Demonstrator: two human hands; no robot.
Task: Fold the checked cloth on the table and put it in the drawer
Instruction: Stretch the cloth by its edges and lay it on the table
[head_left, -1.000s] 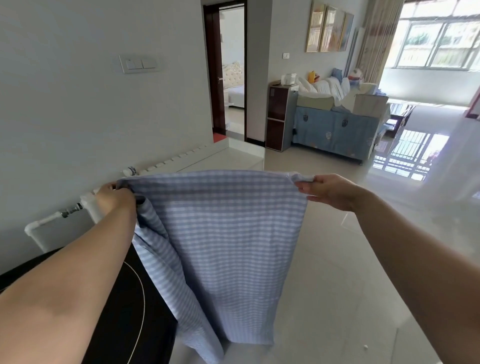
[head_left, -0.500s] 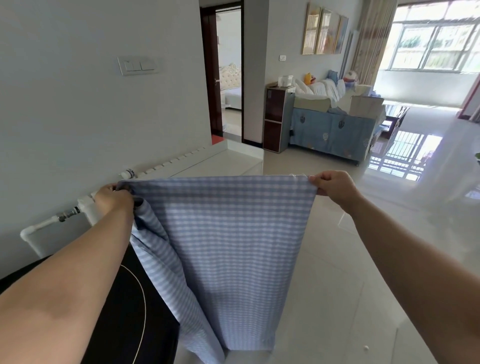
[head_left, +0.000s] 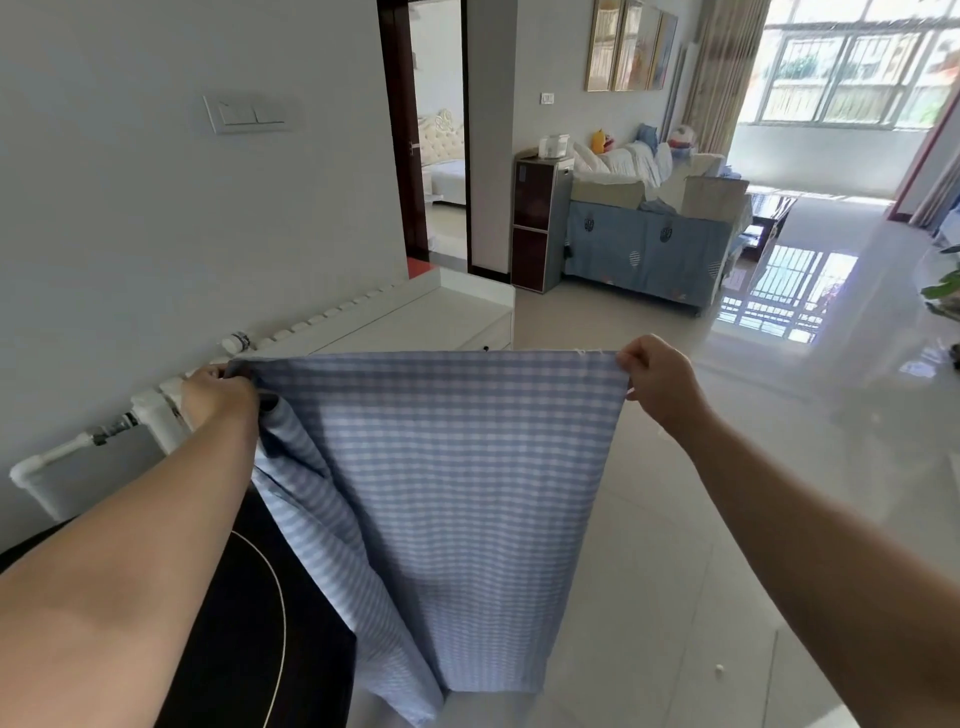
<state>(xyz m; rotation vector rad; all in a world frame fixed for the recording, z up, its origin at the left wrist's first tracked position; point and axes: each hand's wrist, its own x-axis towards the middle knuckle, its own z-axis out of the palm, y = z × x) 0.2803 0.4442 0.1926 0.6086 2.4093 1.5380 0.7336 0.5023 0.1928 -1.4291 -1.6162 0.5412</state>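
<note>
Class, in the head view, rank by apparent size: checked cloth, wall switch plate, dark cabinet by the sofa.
1. checked cloth, though nearness inflates it
2. dark cabinet
3. wall switch plate

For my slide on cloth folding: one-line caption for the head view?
Both hands, left and right, hold the checked cloth taut by its top corners.

Single view, head-mounted, wide-angle. The camera looks forward and slightly downward from the person's eye level, along both outstretched forearms. The left hand (head_left: 221, 397) and right hand (head_left: 657, 379) sit near mid-frame, close to the lens. The near edge of the dark bench (head_left: 260, 649) fills the lower left corner. Beyond, the view runs down the room to the window (head_left: 852, 67). Straight lines bow toward the frame edges.
</note>
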